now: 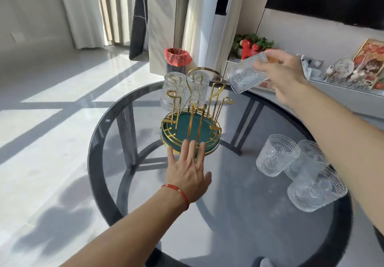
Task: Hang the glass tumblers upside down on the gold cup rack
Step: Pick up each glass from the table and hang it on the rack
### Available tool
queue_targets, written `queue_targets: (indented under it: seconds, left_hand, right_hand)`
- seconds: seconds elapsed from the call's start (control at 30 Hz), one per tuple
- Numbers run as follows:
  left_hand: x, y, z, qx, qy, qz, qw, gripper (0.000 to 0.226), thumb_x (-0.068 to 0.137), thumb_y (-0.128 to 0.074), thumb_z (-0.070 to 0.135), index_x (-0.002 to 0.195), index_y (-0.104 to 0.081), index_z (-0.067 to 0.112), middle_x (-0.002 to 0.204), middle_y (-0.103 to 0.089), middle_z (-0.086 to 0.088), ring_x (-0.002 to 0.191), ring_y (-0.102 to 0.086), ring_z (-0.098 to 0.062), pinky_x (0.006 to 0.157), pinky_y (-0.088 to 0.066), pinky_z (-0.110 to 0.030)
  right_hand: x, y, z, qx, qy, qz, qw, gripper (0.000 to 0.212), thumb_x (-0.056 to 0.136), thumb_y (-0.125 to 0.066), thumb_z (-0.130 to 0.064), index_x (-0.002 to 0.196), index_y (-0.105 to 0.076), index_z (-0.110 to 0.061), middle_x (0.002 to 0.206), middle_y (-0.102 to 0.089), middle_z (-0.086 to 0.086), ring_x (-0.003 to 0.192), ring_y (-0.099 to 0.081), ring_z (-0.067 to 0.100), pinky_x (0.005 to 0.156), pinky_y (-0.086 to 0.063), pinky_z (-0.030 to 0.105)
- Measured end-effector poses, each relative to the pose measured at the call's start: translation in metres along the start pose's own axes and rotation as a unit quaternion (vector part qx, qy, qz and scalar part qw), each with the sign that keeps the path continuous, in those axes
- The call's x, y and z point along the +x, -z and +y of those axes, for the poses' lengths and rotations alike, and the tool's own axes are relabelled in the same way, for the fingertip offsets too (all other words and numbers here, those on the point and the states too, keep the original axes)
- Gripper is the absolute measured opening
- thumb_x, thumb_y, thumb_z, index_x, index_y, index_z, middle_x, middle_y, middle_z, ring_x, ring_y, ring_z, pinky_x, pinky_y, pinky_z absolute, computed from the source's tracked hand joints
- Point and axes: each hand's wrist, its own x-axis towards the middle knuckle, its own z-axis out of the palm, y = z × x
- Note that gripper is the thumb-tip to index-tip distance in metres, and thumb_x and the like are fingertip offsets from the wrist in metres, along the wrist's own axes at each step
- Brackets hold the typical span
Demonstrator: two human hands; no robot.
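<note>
Tumbler in hand (246, 75): gripped around the base by curled fingers (262, 65) of right hand (284, 75), tilted, mouth facing down-left toward free prongs (218, 92) on right side of gold cup rack (192, 125). Two tumblers (174, 92) already inverted on rear prongs. Three upright tumblers (277, 155) grouped on counter (228, 204), near right forearm. Left hand (188, 169) flat, fingers straight and slightly spread, tips at green tray rim (166, 129).

Recommended procedure: keep rack braced with left hand. Finish inverting glass. Centre mouth over prong loop. Lower straight down, avoiding contact with hung glasses. Release only once seated.
</note>
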Motion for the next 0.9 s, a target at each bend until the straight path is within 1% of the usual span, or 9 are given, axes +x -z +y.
queue_targets:
  seconds: [0.07,0.17,0.23,0.27,0.37,0.5,0.7,0.8,0.9]
  left_hand:
    - [-0.001,-0.004,0.005,0.008,0.016,0.000,1.000,0.081,0.101,-0.030,0.060,0.162,0.002,0.018,0.169,-0.011,-0.012,0.155,0.002,-0.042,0.117,-0.006,-0.075]
    - [-0.003,-0.004,0.007,0.007,0.046,-0.006,0.999,0.081,0.099,-0.027,0.063,0.162,0.006,0.024,0.171,-0.004,-0.008,0.151,0.008,-0.054,0.112,0.001,-0.080]
    - [-0.005,-0.005,0.006,0.007,0.048,-0.010,0.999,0.081,0.100,-0.027,0.064,0.162,0.008,0.025,0.171,-0.002,-0.009,0.151,0.011,-0.055,0.111,0.003,-0.081]
    - [-0.005,-0.005,0.006,0.008,0.048,-0.010,0.999,0.081,0.100,-0.026,0.064,0.162,0.009,0.025,0.172,-0.001,-0.009,0.150,0.011,-0.055,0.110,0.004,-0.082]
    - [-0.005,-0.006,0.007,0.011,0.051,-0.011,0.999,0.081,0.099,-0.025,0.065,0.161,0.010,0.025,0.172,-0.001,-0.010,0.150,0.012,-0.056,0.109,0.005,-0.083]
    - [-0.002,-0.006,0.007,0.012,0.054,-0.011,0.998,0.082,0.100,-0.026,0.065,0.161,0.010,0.024,0.172,-0.001,-0.010,0.150,0.012,-0.057,0.109,0.004,-0.084]
    - [-0.001,-0.005,0.014,0.017,0.061,-0.005,0.998,0.082,0.099,-0.032,0.060,0.161,0.004,0.020,0.169,-0.007,-0.014,0.148,0.008,-0.061,0.110,0.000,-0.084]
    - [-0.001,-0.005,0.015,0.010,0.063,-0.006,0.998,0.082,0.099,-0.033,0.058,0.161,0.003,0.020,0.169,-0.007,-0.014,0.148,0.008,-0.061,0.110,0.000,-0.083]
    - [-0.001,-0.004,0.015,0.011,0.062,-0.011,0.998,0.081,0.099,-0.033,0.057,0.161,0.003,0.020,0.169,-0.005,-0.014,0.148,0.009,-0.061,0.111,-0.001,-0.083]
  right_hand:
    - [0.010,-0.005,-0.003,-0.040,0.019,-0.022,0.999,0.057,0.084,-0.083,-0.012,0.137,-0.063,-0.014,0.114,-0.072,0.003,0.096,-0.074,0.016,0.072,-0.062,0.030]
    - [0.021,-0.012,-0.002,-0.094,0.026,-0.066,0.993,0.065,0.082,-0.085,-0.012,0.141,-0.059,-0.009,0.122,-0.071,0.011,0.106,-0.072,0.022,0.077,-0.061,0.033]
    - [0.025,-0.017,0.000,-0.131,0.036,-0.093,0.986,0.067,0.079,-0.087,-0.010,0.141,-0.060,-0.009,0.130,-0.067,0.013,0.117,-0.067,0.026,0.092,-0.060,0.041]
    - [0.027,-0.019,0.002,-0.150,0.045,-0.104,0.982,0.068,0.078,-0.089,-0.011,0.139,-0.061,-0.010,0.133,-0.065,0.012,0.123,-0.064,0.026,0.100,-0.057,0.045]
    - [0.030,-0.023,0.005,-0.186,0.073,-0.140,0.970,0.069,0.075,-0.091,-0.013,0.138,-0.063,-0.015,0.139,-0.062,0.007,0.131,-0.056,0.020,0.110,-0.049,0.047]
    - [0.037,-0.024,0.007,-0.226,0.096,-0.203,0.948,0.072,0.072,-0.093,-0.014,0.136,-0.063,-0.021,0.137,-0.064,0.002,0.131,-0.056,0.016,0.116,-0.042,0.042]
    - [0.041,-0.034,0.020,-0.243,0.087,-0.294,0.920,0.082,0.066,-0.093,0.000,0.138,-0.062,-0.022,0.137,-0.065,0.000,0.136,-0.054,0.013,0.123,-0.033,0.041]
    - [0.039,-0.042,0.028,-0.235,0.079,-0.318,0.915,0.085,0.064,-0.093,0.005,0.138,-0.060,-0.021,0.140,-0.063,0.002,0.138,-0.053,0.015,0.124,-0.033,0.042]
    - [0.039,-0.045,0.030,-0.223,0.071,-0.330,0.914,0.087,0.064,-0.093,0.004,0.140,-0.058,-0.022,0.145,-0.061,0.005,0.140,-0.051,0.015,0.123,-0.035,0.043]
